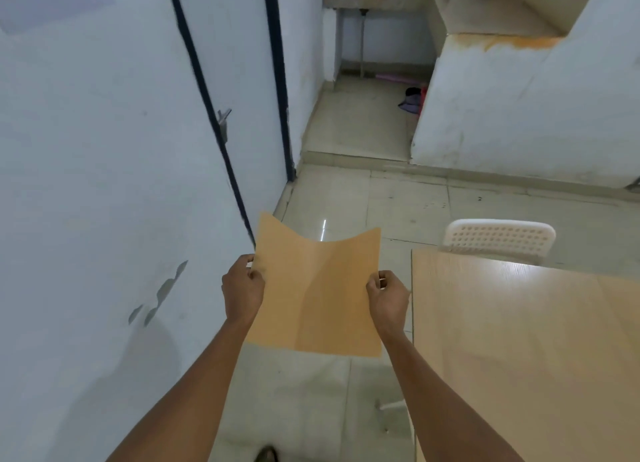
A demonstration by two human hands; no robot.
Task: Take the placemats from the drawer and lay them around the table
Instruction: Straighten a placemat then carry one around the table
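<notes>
A thin orange-tan placemat (317, 288) hangs in the air in front of me, sagging in the middle. My left hand (242, 292) pinches its left edge and my right hand (388, 297) pinches its right edge. The mat is over the tiled floor, just left of the light wooden table (526, 350), and does not touch it. No drawer is in view.
A white perforated plastic chair (498, 236) stands at the table's far side. A white wall with a dark-framed door (221, 122) runs close on my left. A low white partition (519, 115) and a passage with small items on the floor lie ahead.
</notes>
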